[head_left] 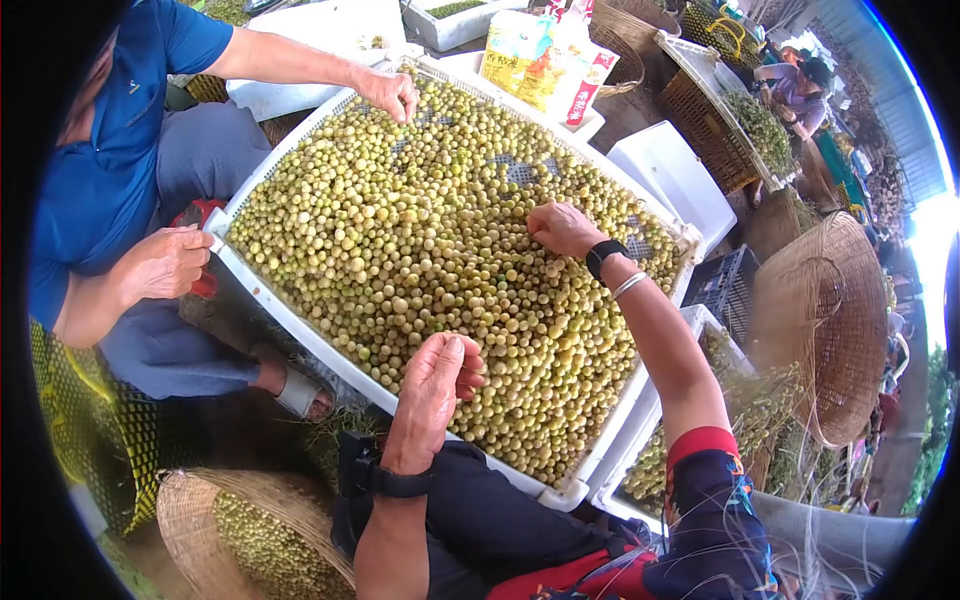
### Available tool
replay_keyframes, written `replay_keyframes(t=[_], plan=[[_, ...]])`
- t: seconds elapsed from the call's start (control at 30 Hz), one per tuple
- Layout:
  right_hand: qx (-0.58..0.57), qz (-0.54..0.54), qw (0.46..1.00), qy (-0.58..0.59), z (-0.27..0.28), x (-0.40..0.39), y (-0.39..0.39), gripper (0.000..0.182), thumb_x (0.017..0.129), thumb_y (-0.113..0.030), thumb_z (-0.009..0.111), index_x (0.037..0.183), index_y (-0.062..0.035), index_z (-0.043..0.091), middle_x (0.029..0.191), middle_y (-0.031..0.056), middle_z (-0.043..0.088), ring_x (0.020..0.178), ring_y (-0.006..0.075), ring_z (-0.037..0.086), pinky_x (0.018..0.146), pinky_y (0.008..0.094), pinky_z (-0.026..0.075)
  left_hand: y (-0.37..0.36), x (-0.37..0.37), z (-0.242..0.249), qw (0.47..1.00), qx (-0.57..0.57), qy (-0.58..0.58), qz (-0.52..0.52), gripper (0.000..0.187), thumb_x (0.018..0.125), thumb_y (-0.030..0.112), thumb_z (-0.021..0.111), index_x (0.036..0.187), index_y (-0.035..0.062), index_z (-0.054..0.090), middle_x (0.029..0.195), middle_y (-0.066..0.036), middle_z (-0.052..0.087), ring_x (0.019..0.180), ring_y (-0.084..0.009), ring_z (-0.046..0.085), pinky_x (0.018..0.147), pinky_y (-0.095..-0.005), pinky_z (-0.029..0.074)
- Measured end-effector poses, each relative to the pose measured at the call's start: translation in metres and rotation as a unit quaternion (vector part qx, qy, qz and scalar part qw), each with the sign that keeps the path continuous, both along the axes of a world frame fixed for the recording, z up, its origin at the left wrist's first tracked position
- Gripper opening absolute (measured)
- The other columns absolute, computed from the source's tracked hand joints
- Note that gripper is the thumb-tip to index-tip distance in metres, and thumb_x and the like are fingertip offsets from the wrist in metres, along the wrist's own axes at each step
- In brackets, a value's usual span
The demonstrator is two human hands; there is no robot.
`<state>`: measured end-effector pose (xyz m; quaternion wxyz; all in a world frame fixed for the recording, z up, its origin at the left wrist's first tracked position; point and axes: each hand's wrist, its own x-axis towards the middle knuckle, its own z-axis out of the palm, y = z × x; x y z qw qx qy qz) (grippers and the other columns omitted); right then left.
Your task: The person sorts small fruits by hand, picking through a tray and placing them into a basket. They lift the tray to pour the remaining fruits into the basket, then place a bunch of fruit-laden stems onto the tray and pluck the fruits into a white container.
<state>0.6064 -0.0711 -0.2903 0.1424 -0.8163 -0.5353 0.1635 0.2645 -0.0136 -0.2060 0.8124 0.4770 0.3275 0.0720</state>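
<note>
A wide white tray (311, 348) with a mesh bottom holds a thick layer of small round yellow-green fruits (400, 230). Over the tray's near edge is my left hand (432, 388), its fingers curled in toward the thumb; whatever they hold is hidden. My right hand (563, 229) reaches down onto the fruits at the right side of the tray. Its fingers are bent and pressed together, and their tips are out of sight. I wear a black band (402, 484) on the left wrist, and a dark watch (604, 256) and a bangle on the right.
A co-worker in a blue shirt (110, 170) sits at the left, one hand (390, 95) over the tray. A wicker basket (190, 515) of fruits stands lower left. Right are a large wicker basket (825, 320), a white foam box (675, 180) and a crate with stalks.
</note>
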Motion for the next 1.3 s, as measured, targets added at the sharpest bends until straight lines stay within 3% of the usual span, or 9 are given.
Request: replay_keyframes(t=[0.23, 0.43, 0.57, 0.83, 0.9, 0.97, 1.03, 1.17, 1.3], plan=[[0.128, -0.088, 0.913, 0.378, 0.028, -0.007, -0.015, 0.015, 0.089, -0.02, 0.069, 0.096, -0.007, 0.068, 0.083, -0.0022, 0.067, 0.071, 0.0056, 0.059, 0.064, 0.0248, 0.049, 0.001, -0.001, -0.008, 1.0, 0.004, -0.011, -0.003, 0.029, 0.102, 0.038, 0.048, 0.099, 0.0116, 0.061, 0.085, 0.003, 0.061, 0.072, -0.0071, 0.059, 0.065, -0.0219, 0.044], [0.179, -0.121, 0.746, 0.629, 0.049, -0.029, -0.026, 0.01, 0.092, -0.011, 0.067, 0.101, -0.0076, 0.067, 0.089, -0.0043, 0.066, 0.074, 0.0028, 0.062, 0.067, 0.0172, 0.053, 0.001, 0.0, -0.011, 1.0, 0.008, -0.009, -0.002, 0.028, 0.101, 0.035, 0.05, 0.101, 0.0101, 0.061, 0.085, 0.002, 0.061, 0.072, -0.0075, 0.059, 0.063, -0.0215, 0.044], [0.18, -0.121, 0.717, 0.662, 0.05, -0.041, -0.028, 0.012, 0.091, -0.009, 0.067, 0.102, -0.0067, 0.066, 0.087, -0.001, 0.068, 0.068, 0.006, 0.065, 0.064, 0.0203, 0.057, 0.001, 0.0, -0.01, 1.0, 0.006, -0.009, 0.002, 0.026, 0.101, 0.034, 0.051, 0.101, 0.0101, 0.061, 0.085, 0.002, 0.061, 0.072, -0.0074, 0.059, 0.063, -0.0209, 0.044], [0.25, -0.138, 0.811, 0.511, 0.063, -0.046, -0.02, 0.007, 0.093, -0.011, 0.066, 0.097, -0.0054, 0.065, 0.08, -0.0028, 0.064, 0.064, 0.0048, 0.059, 0.058, 0.0189, 0.051, 0.0, 0.001, -0.013, 1.0, 0.027, -0.011, -0.008, 0.025, 0.102, 0.032, 0.051, 0.1, 0.0098, 0.061, 0.084, 0.002, 0.061, 0.07, -0.0071, 0.058, 0.061, -0.0209, 0.044], [0.28, -0.048, 0.902, 0.326, 0.073, -0.071, -0.009, 0.007, 0.089, -0.001, 0.065, 0.095, -0.0046, 0.062, 0.079, -0.0015, 0.064, 0.07, 0.0084, 0.061, 0.062, 0.0224, 0.052, -0.008, 0.006, -0.008, 0.997, 0.06, 0.021, -0.053, 0.025, 0.101, 0.032, 0.051, 0.1, 0.0097, 0.061, 0.083, 0.002, 0.061, 0.069, -0.0068, 0.058, 0.06, -0.0208, 0.044], [0.345, 0.13, 0.85, 0.377, 0.105, -0.132, 0.004, 0.025, 0.084, 0.009, 0.063, 0.104, -0.0054, 0.061, 0.098, 0.003, 0.066, 0.081, 0.0114, 0.064, 0.068, 0.0252, 0.053, -0.016, 0.007, -0.018, 0.994, 0.048, -0.009, -0.095, 0.026, 0.101, 0.031, 0.051, 0.096, 0.0073, 0.061, 0.082, 0.001, 0.061, 0.069, -0.007, 0.057, 0.061, -0.0218, 0.046], [0.2, 0.164, 0.838, 0.481, 0.124, -0.144, 0.004, 0.032, 0.085, 0.009, 0.061, 0.113, -0.0071, 0.061, 0.108, 0.0045, 0.065, 0.084, 0.013, 0.065, 0.072, 0.028, 0.054, -0.025, 0.009, -0.017, 0.992, 0.056, 0.018, -0.11, 0.026, 0.102, 0.029, 0.05, 0.097, 0.0056, 0.061, 0.082, 0.0, 0.061, 0.07, -0.0078, 0.057, 0.061, -0.0223, 0.046], [0.146, 0.015, 0.989, 0.02, 0.043, -0.054, 0.022, 0.028, 0.084, 0.001, 0.053, 0.105, -0.0077, 0.069, 0.1, 0.0133, 0.069, 0.092, 0.0298, 0.066, 0.084, 0.0381, 0.054, -0.022, 0.004, -0.023, 0.983, 0.1, 0.032, -0.149, 0.026, 0.102, 0.027, 0.049, 0.099, 0.0047, 0.061, 0.083, -0.001, 0.061, 0.071, -0.0081, 0.058, 0.062, -0.0225, 0.047], [0.032, -0.007, 0.998, 0.045, 0.034, -0.023, 0.004, 0.028, 0.08, -0.004, 0.052, 0.101, -0.0088, 0.069, 0.094, 0.0135, 0.068, 0.095, 0.0306, 0.063, 0.089, 0.0408, 0.049, -0.017, 0.005, -0.006, 0.986, 0.106, 0.023, -0.129, 0.026, 0.103, 0.027, 0.047, 0.101, 0.0056, 0.061, 0.085, -0.001, 0.061, 0.073, -0.0077, 0.058, 0.065, -0.0224, 0.047]])
